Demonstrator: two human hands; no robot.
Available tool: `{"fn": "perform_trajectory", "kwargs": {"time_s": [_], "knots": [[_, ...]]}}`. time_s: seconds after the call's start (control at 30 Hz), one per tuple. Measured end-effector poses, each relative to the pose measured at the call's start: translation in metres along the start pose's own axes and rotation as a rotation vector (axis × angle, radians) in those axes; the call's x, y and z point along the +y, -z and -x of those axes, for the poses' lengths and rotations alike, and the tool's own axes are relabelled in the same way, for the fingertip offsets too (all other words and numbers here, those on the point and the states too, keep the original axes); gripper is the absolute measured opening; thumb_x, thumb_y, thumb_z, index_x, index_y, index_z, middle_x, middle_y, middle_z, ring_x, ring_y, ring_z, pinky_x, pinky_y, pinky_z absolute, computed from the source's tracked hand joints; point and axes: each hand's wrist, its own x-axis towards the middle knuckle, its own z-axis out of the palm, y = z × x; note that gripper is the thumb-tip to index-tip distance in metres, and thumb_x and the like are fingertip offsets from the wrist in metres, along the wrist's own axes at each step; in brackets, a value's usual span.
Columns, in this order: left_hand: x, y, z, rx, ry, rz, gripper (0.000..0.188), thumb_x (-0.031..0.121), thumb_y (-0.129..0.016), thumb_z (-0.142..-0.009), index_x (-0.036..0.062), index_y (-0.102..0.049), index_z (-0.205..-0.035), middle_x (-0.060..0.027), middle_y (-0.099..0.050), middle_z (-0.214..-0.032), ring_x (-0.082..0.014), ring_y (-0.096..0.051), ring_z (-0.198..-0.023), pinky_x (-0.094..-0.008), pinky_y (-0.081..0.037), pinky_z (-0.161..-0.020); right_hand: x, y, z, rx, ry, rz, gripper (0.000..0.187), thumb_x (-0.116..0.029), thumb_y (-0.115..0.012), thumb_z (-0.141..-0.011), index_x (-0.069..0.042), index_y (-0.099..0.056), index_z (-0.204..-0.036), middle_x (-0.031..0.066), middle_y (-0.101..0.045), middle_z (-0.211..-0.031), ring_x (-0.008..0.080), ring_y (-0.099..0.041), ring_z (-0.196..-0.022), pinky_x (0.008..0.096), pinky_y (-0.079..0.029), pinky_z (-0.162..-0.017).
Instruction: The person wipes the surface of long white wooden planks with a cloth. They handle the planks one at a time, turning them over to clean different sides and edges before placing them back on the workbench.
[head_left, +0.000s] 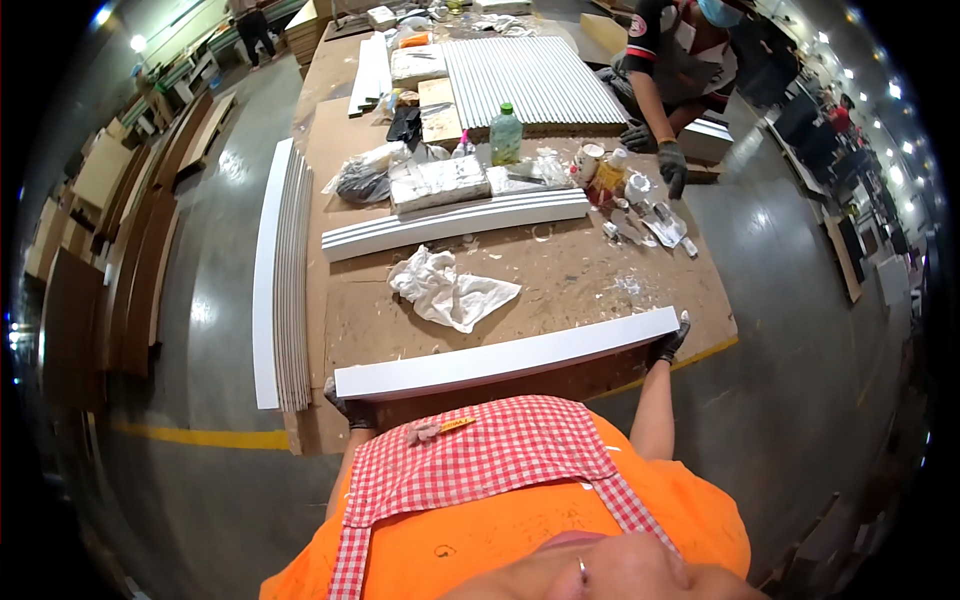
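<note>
A long white board [510, 352] spans the near edge of the worktable, one end in each of my hands. My left hand [350, 408], in a dark glove, is closed around its left end. At the right end, my right hand [672, 342] grips the board, also in a dark glove with pale smears on a fingertip. The fingers under the board are partly hidden. Beyond the board lies a crumpled white cloth [450, 288]. Farther back rests a stack of white strips [455, 225].
Stacked white boards [268, 280] line the table's left side. A green bottle [506, 135], glue-smeared blocks [438, 183], jars and tubes [650, 215] crowd the middle. Ribbed white panels [530, 80] lie behind. A co-worker's gloved hand [672, 168] hangs over the right edge of the worktable [580, 285].
</note>
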Motion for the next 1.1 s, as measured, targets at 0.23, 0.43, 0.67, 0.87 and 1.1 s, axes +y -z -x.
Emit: {"fn": "perform_trajectory", "kwargs": {"time_s": [0.23, 0.43, 0.67, 0.87, 1.1], "knots": [[0.008, 0.002, -0.004, -0.014, 0.04, 0.077, 0.039, 0.031, -0.047, -0.091, -0.0029, -0.064, -0.101, -0.0103, -0.067, -0.096, -0.0199, -0.063, -0.089, -0.032, -0.05, -0.078, 0.022, 0.017, -0.027, 0.132, 0.171, -0.055, 0.054, -0.054, -0.045, -0.086, -0.006, -0.057, -0.109, 0.0084, -0.06, -0.103, 0.0251, -0.054, -0.097, 0.037, -0.039, -0.091], [0.013, -0.005, -0.012, -0.059, 0.059, 0.102, 0.041, 0.03, -0.046, -0.09, -0.004, -0.062, -0.105, -0.0114, -0.067, -0.099, -0.0211, -0.063, -0.091, -0.0324, -0.05, -0.08, 0.011, 0.018, -0.016, 0.106, 0.173, -0.057, 0.061, -0.053, -0.04, -0.087, -0.001, -0.056, -0.114, 0.0147, -0.06, -0.108, 0.0316, -0.056, -0.098, 0.0433, -0.041, -0.093], [0.021, 0.01, -0.011, -0.034, 0.084, 0.165, 0.043, 0.03, -0.045, -0.09, -0.0054, -0.061, -0.109, -0.0126, -0.066, -0.103, -0.0226, -0.062, -0.094, -0.0328, -0.049, -0.083, -0.002, 0.043, -0.054, 0.039, 0.12, -0.111, 0.059, -0.053, -0.04, -0.089, 0.0, -0.066, -0.099, 0.0138, -0.067, -0.096, 0.0279, -0.061, -0.09, 0.0399, -0.045, -0.089], [0.036, 0.007, -0.023, -0.036, -0.009, 0.075, 0.048, 0.031, -0.039, -0.091, -0.0072, -0.06, -0.112, -0.0147, -0.065, -0.107, -0.023, -0.062, -0.097, -0.0332, -0.048, -0.087, -0.036, -0.009, -0.006, -0.083, 0.276, 0.131, 0.059, -0.048, -0.036, -0.094, 0.001, -0.068, -0.096, 0.0127, -0.07, -0.09, 0.0262, -0.064, -0.083, 0.0368, -0.048, -0.086], [0.063, -0.035, -0.008, -0.07, 0.122, 0.29, 0.047, 0.044, -0.046, -0.086, -0.0001, -0.062, -0.091, -0.0148, -0.067, -0.09, -0.0268, -0.064, -0.086, -0.0397, -0.051, -0.082, -0.035, -0.036, 0.009, -0.057, 0.166, 0.223, 0.047, -0.044, -0.046, -0.092, -0.003, -0.067, -0.083, 0.0124, -0.068, -0.08, 0.0229, -0.063, -0.075, 0.0339, -0.05, -0.077]]}}
